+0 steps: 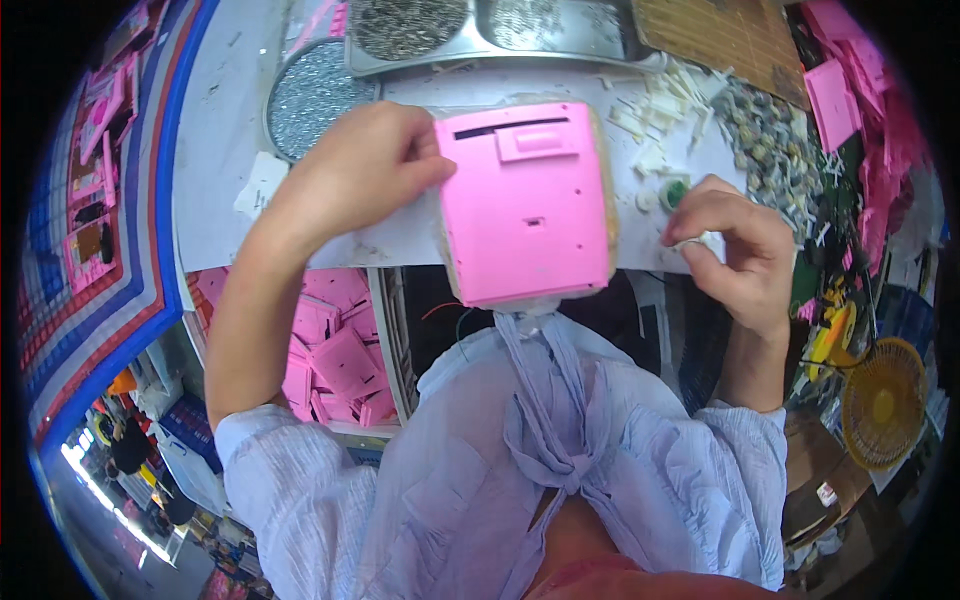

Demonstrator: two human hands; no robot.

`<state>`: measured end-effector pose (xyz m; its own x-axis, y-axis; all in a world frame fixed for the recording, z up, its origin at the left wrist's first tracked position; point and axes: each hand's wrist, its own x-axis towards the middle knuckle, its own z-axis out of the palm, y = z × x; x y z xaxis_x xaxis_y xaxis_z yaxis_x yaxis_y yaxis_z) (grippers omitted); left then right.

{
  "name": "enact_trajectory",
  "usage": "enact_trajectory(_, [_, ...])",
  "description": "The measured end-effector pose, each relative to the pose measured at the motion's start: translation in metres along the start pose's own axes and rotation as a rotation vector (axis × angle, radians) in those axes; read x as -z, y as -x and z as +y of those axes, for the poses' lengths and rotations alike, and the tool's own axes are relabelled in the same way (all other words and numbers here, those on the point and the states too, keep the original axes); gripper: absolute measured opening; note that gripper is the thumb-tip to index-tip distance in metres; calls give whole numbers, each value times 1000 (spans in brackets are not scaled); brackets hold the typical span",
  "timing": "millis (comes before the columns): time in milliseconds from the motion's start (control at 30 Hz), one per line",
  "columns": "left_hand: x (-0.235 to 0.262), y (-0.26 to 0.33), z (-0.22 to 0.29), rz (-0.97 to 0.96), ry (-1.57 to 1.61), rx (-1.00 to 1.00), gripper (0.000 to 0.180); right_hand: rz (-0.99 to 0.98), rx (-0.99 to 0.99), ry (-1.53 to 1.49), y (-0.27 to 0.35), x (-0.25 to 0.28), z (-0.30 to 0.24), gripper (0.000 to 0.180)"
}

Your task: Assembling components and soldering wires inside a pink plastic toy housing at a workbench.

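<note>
A flat pink plastic panel with a dark slot near its far end, a small raised block and several small holes lies at the table's near edge, on a pale, rough-edged pad. My left hand has its fingers curled at the panel's upper left edge, the thumb over the rim. To the right of the panel and apart from it, my right hand is closed in a pinch. Something small and whitish shows by its fingertips, too small to name. Just beyond those fingers sits a small green round thing.
A round tray of small silvery parts and a metal tray stand at the back. White plastic pieces and greyish small parts are heaped at right. An open drawer holds pink panels. A yellow basket is far right.
</note>
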<state>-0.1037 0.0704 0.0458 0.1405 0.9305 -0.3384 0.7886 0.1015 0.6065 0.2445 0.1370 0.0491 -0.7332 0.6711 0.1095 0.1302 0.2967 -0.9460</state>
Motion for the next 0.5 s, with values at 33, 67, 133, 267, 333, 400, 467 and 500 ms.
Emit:
enact_trajectory(33, [3,1,2,-29,12,31,29,-12,-22,-34,3,-5,2,14])
enact_trajectory(67, [6,0,4,-55,22,58,30,-21,-40,-64,5,-9,4,15])
enact_trajectory(133, [4,0,8,-31,18,81,29,3,24,10,7,-26,10,17])
enact_trajectory(267, [-6,20,10,194,109,36,22,126,250,326,10,-61,30,26])
enact_trajectory(333, [-19,35,11,321,170,-12,18,176,294,402,15,-70,43,33])
enact_trajectory(400, [-35,51,13,425,207,-39,14,166,287,421,17,-72,46,34])
enact_trajectory(467, [-50,63,11,461,276,-75,11,167,302,452,16,-74,46,34])
enact_trajectory(500, [-58,67,10,469,308,-81,11,169,318,480,16,-74,47,35])
